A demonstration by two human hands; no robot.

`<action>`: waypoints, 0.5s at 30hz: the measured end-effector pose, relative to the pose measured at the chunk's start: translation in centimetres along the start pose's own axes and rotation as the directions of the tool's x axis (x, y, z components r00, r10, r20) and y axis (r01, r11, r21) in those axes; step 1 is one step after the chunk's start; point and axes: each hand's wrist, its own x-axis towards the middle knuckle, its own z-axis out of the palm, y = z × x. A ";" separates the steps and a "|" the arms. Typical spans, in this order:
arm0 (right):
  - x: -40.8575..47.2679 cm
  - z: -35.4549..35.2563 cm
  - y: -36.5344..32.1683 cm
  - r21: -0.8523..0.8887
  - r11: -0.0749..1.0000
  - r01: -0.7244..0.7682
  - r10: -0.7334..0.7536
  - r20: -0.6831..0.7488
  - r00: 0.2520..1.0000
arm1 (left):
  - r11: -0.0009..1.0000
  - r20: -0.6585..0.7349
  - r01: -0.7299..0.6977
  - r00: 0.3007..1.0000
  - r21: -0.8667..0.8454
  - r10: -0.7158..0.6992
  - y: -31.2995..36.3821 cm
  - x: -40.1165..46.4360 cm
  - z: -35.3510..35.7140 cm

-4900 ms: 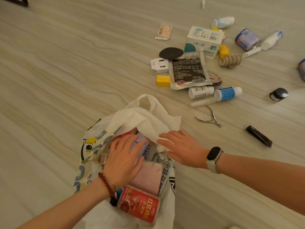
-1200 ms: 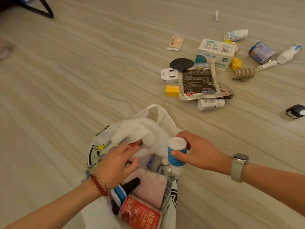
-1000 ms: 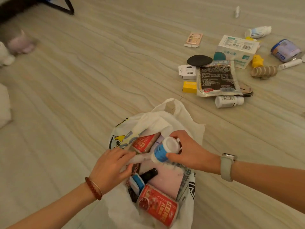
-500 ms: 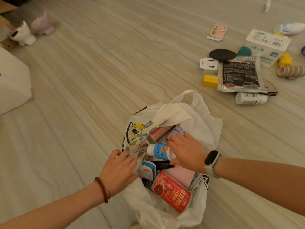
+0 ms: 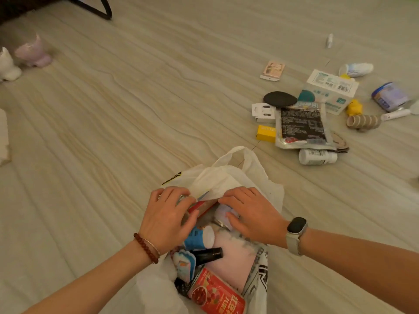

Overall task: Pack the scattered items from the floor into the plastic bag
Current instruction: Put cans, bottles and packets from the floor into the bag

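The white plastic bag (image 5: 246, 175) lies open on the floor in front of me. Inside it are a blue-labelled bottle (image 5: 199, 237), a black bottle (image 5: 207, 254), a red can (image 5: 216, 295) and a pink pack (image 5: 231, 262). My left hand (image 5: 167, 214) rests flat on the items at the bag's mouth. My right hand (image 5: 251, 213) presses on a pale round container beside it. The bag's flap covers both sets of fingertips. On the floor to the far right lie a white pill bottle (image 5: 317, 157), a foil packet (image 5: 301, 125), a yellow box (image 5: 265, 133) and a black oval pad (image 5: 280, 99).
Further right lie a white carton (image 5: 332, 90), a yellow toy (image 5: 354, 107), a cardboard roll (image 5: 362, 121), a blue tin (image 5: 390, 96) and a white bottle (image 5: 357, 69). Two small figurines (image 5: 34, 55) stand far left. A black stand leg (image 5: 97, 10) is at the top.
My right hand carried the blue-labelled bottle into the bag and let it go. Both hands now lie on the contents at the bag's mouth.
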 end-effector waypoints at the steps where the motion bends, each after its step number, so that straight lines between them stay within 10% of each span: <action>1: 0.0 -0.9 1.3 0.013 0.997 -0.078 0.078 -0.043 0.996 | 1.000 -0.027 0.000 1.000 -0.020 -0.001 0.5 1.6 0.5; 10: -4.2 -5.3 16.6 -0.193 0.611 -0.768 0.773 -0.067 0.631 | 0.994 0.134 0.030 0.991 -0.106 -0.016 7.9 13.7 7.8; 15: -5.0 -4.7 20.9 -0.095 0.537 -0.838 0.839 -0.044 0.542 | 0.992 0.256 -0.025 0.965 -0.120 0.055 11.4 19.6 11.7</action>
